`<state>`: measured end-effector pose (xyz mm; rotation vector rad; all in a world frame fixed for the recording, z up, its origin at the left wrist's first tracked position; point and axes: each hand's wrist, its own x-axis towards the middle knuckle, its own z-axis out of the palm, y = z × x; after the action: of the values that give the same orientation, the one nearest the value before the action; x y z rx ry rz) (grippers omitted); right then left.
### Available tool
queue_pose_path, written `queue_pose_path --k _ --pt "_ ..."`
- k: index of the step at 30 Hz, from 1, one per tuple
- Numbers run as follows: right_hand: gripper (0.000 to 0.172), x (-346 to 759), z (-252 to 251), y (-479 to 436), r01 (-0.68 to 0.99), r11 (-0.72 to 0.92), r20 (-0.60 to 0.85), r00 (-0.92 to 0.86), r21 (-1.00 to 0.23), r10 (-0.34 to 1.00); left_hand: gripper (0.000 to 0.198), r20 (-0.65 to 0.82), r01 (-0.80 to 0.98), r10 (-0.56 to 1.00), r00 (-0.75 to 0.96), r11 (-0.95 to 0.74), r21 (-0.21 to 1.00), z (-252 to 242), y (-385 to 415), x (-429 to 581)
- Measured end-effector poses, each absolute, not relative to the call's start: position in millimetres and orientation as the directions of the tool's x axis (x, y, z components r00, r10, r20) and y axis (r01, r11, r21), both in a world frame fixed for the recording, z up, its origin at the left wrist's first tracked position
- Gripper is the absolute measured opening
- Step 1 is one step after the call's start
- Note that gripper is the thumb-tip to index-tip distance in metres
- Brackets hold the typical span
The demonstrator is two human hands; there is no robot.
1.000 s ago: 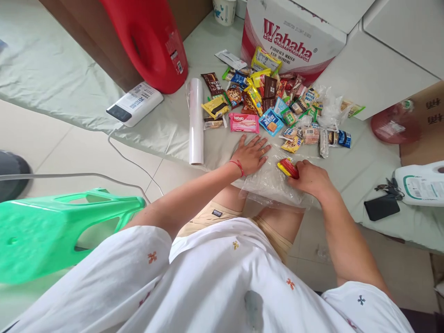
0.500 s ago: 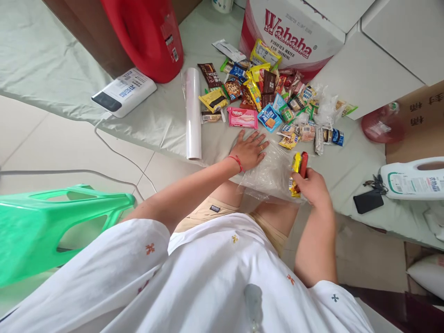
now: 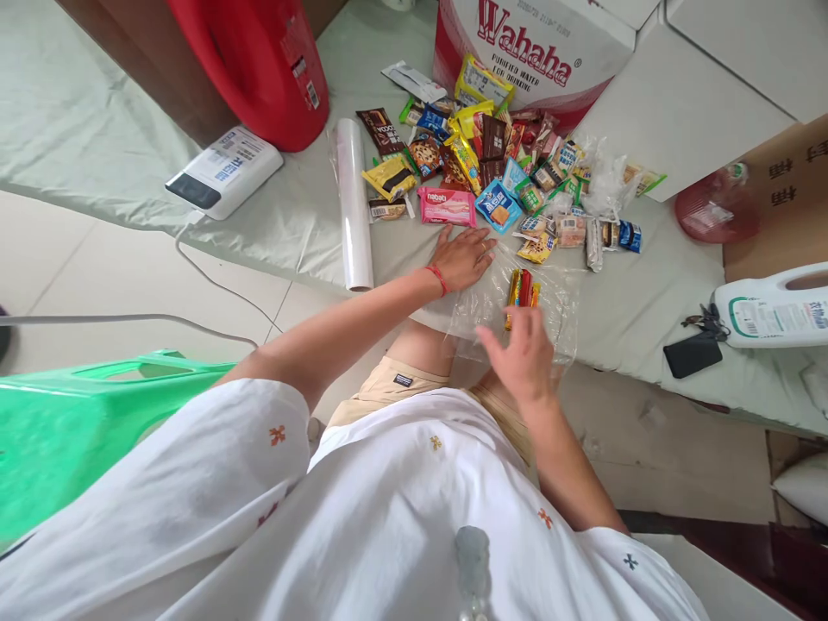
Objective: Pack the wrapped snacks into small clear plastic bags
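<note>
My left hand [image 3: 461, 259] lies flat with fingers spread, at the left edge of a clear plastic sheet or bag [image 3: 479, 306], just below the pink nabati packet [image 3: 448, 207]. On the plastic rest red and yellow snack sticks [image 3: 523, 291], side by side. My right hand [image 3: 521, 349] is over the near end of these sticks, thumb apart from the fingers, holding nothing. A heap of small wrapped snacks [image 3: 492, 142] spreads beyond both hands. Left of the heap lies a roll of clear film [image 3: 354, 207].
Behind the heap stands a Wahaha carton [image 3: 523, 52]. A red jug [image 3: 278, 78] and a white device [image 3: 226, 172] are at the left, above a green stool [image 3: 97, 431]. At the right are a white bottle [image 3: 769, 310], a black case with keys [image 3: 692, 355] and a reddish container [image 3: 718, 207].
The red and yellow sticks have moved left and lie on the plastic. My right hand has let go of them and opened. My left hand stays on the plastic.
</note>
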<state>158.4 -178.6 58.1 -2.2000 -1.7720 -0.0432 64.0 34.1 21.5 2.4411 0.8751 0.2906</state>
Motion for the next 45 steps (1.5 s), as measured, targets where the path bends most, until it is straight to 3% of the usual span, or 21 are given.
queue_pose_path --k 3,8,14,17,22,29,34,40,45 --pt "0.061 131.3 24.6 -191.4 0.986 0.046 0.252 -0.004 -0.162 0.968 0.057 0.001 0.448 0.536 0.844 -0.705 0.550 22.7 54.7 63.3" --pt "0.069 108.4 -24.2 -185.9 0.987 0.142 0.292 -0.114 -0.079 0.950 0.070 -0.012 0.259 0.292 0.956 -0.828 0.496 16.4 93.5 54.9" --pt "0.023 110.2 -33.6 -178.8 0.987 0.158 0.420 -0.133 -0.025 0.897 0.065 0.025 0.163 0.188 0.982 -0.903 0.398 13.5 110.6 51.4" --pt "0.017 122.5 -24.7 -188.1 0.992 0.106 0.448 -0.066 -0.066 0.891 0.061 0.048 0.143 0.179 0.983 -0.899 0.413 15.7 106.1 46.3" --pt "0.021 132.5 -16.0 -213.7 0.984 0.071 0.424 0.005 -0.163 0.905 0.073 0.032 0.153 0.187 0.982 -0.882 0.446 18.6 98.0 27.3" --pt "0.048 116.6 -39.9 -193.4 0.974 0.091 0.247 -0.038 -0.208 0.968 0.068 -0.030 0.240 0.259 0.965 -0.837 0.492 22.5 106.6 24.5" --pt "0.033 121.8 -41.4 -171.6 0.977 0.090 0.228 -0.045 -0.192 0.973 0.050 0.025 0.242 0.282 0.959 -0.863 0.444 20.0 115.0 32.3" --pt "0.021 121.2 -8.6 -195.6 0.963 0.086 0.336 0.005 -0.256 0.942 0.041 0.129 0.213 0.306 0.943 -0.857 0.470 17.8 119.0 30.9" --pt "0.021 132.2 23.5 -216.8 0.904 0.006 0.463 0.212 -0.427 0.861 0.043 0.215 0.222 0.358 0.909 -0.851 0.476 30.4 111.2 40.4"
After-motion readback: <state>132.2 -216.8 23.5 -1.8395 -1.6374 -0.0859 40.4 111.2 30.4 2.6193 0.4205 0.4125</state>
